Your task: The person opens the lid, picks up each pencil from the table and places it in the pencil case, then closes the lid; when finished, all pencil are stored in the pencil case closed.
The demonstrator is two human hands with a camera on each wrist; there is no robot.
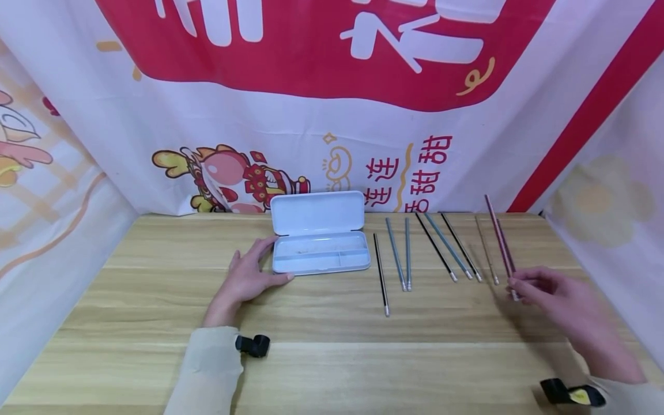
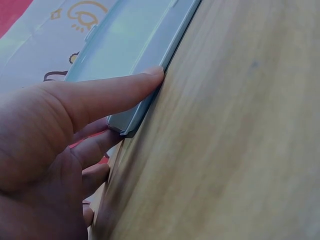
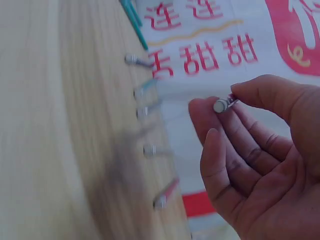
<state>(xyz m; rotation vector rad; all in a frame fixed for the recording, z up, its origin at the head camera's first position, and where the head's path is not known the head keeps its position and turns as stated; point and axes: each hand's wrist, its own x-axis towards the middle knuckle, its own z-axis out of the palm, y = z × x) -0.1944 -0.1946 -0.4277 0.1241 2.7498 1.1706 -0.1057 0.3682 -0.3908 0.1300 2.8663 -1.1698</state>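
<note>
A light blue pencil case [image 1: 321, 262] lies with its lid [image 1: 317, 213] raised at the back of the wooden table. My left hand [image 1: 251, 271] holds the case's left end, thumb at the front edge and fingers around the side, as the left wrist view also shows. Over at the right, my right hand [image 1: 550, 297] pinches a dark red pencil [image 1: 497, 230] near its eraser end, which is raised off the table. Another dark red pencil [image 1: 506, 245] lies just beyond it. In the right wrist view, thumb and fingers meet at the held pencil's white eraser [image 3: 220, 105].
Between case and right hand lie several pencils: a black one [image 1: 381, 274] nearest the case, blue ones [image 1: 396, 253], more black ones [image 1: 436, 248] and a tan one [image 1: 486, 251]. A printed cloth [image 1: 311, 115] hangs along the table's back edge.
</note>
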